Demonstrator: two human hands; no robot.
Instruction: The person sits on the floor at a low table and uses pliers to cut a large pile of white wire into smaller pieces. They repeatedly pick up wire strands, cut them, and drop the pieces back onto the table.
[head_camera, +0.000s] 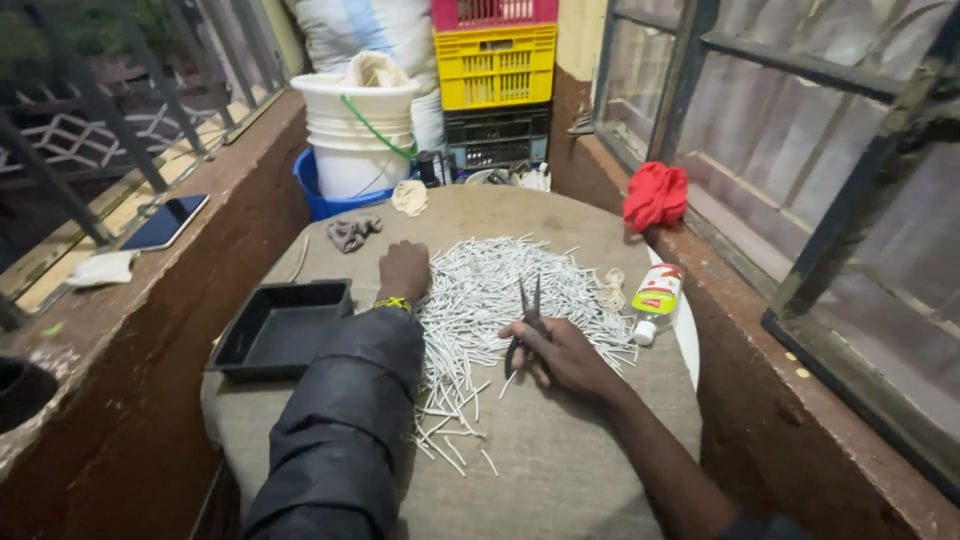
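A heap of several thin white sticks (500, 290) is spread over a round table covered with coarse grey cloth (560, 470). My left hand (404, 268) rests knuckles-up on the heap's left edge; whether it grips any sticks is hidden. The left arm wears a dark sleeve and a yellow wristband. My right hand (560, 355) holds black scissors (527, 320) with the blades pointing away from me over the sticks.
An empty black tray (282, 328) sits at the table's left. A small bottle (655, 300) and coiled string (610, 288) lie at the right. A red cloth (655, 195), white bucket (355, 135), stacked crates (495, 80) and a tablet (165, 222) on the left ledge surround it.
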